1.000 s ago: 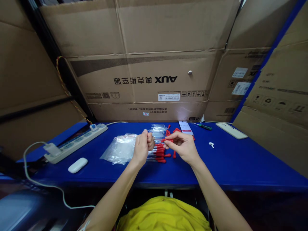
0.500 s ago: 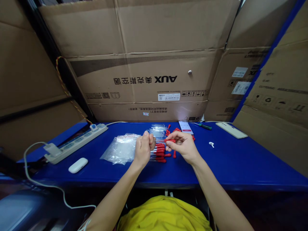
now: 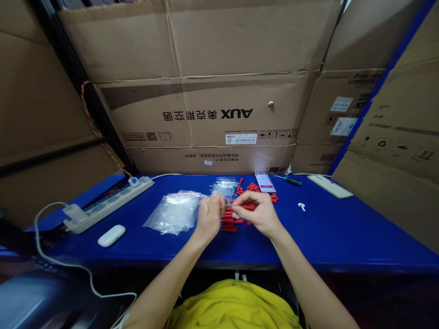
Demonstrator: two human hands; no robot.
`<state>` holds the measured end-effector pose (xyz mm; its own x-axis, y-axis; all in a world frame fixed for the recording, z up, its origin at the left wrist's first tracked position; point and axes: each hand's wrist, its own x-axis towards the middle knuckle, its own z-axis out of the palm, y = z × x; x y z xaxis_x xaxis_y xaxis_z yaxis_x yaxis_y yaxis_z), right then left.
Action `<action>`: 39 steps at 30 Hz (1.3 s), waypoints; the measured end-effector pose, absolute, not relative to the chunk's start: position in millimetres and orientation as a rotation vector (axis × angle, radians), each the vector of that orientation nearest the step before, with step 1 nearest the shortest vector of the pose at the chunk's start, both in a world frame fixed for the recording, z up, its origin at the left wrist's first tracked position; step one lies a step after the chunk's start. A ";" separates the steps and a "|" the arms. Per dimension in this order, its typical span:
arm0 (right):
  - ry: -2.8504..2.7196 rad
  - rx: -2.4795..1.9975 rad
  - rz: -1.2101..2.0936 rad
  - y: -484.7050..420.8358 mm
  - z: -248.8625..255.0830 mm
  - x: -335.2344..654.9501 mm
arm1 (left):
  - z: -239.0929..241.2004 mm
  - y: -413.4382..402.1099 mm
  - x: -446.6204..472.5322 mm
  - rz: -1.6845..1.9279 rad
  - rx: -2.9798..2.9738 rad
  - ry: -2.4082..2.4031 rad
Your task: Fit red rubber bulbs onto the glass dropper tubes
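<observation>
My left hand (image 3: 210, 214) is closed in a fist around a thin clear glass tube; only a short bit of it shows between the hands. Close beside it, my right hand (image 3: 259, 212) pinches with thumb and forefinger, and a red rubber bulb (image 3: 251, 207) lies within its grip. Whether tube and bulb are joined, I cannot tell. Beneath the hands lie several droppers with red bulbs (image 3: 229, 220), side by side, partly covered. Behind them is a pile of bare glass tubes (image 3: 224, 185). Loose red bulbs (image 3: 253, 187) are scattered to its right.
Clear plastic bags (image 3: 174, 212) lie left of my hands on the blue table (image 3: 329, 233). Further left are a white case (image 3: 111, 235) and a power strip (image 3: 109, 201). Toward the back and right: a phone (image 3: 265, 183), a screwdriver (image 3: 291, 180), an earbud (image 3: 301, 206) and a pale phone (image 3: 329, 186).
My left hand has shifted slightly right and down. My right hand has moved a little left, so the hands are closer together, and the red bulb sits deeper in its grip.
</observation>
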<state>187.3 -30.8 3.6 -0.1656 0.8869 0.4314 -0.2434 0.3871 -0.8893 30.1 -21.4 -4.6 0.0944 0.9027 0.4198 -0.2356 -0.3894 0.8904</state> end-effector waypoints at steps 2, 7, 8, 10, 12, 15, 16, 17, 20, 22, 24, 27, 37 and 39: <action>-1.412 -0.626 1.102 -34.0 3.7 181.6 | -6.6 -25.1 34.3 1.440 1.371 0.722; -1.421 -0.625 1.059 -31.4 5.5 189.1 | -6.0 -22.6 35.0 1.509 1.279 0.693; -1.400 -0.626 1.069 -29.1 5.7 193.3 | -5.6 -20.3 33.3 1.534 1.269 0.687; -1.330 -0.627 1.090 -24.6 5.5 200.2 | -5.0 -16.2 30.1 1.580 1.263 0.690; -1.233 -0.670 1.101 -21.5 5.1 201.6 | -4.3 -14.5 29.0 1.588 1.268 0.684; -1.082 -0.713 1.148 -21.0 5.3 193.2 | -3.6 -16.8 32.2 1.532 1.285 0.661; -1.051 -0.691 1.182 -21.7 5.8 189.1 | -3.5 -18.3 34.0 1.508 1.293 0.656; -1.020 -0.655 1.218 -22.7 6.4 185.2 | -3.5 -19.7 35.6 1.487 1.301 0.653; -0.944 -0.565 1.277 -25.5 8.6 177.4 | -4.3 -21.9 38.0 1.471 1.323 0.664; -0.922 -0.549 1.276 -26.5 9.6 175.6 | -5.3 -21.4 37.4 1.481 1.335 0.677; -0.924 -0.558 1.259 -26.6 9.9 175.3 | -6.2 -20.5 36.3 1.490 1.343 0.685; -0.934 -0.585 1.223 -25.3 9.1 176.4 | -7.0 -20.3 36.0 1.486 1.356 0.690; -1.358 -0.855 1.178 -21.3 7.5 202.6 | 0.7 -15.7 31.3 1.636 1.235 0.665; -1.394 -0.879 1.153 -21.2 7.9 203.9 | 1.4 -13.8 28.5 1.661 1.240 0.669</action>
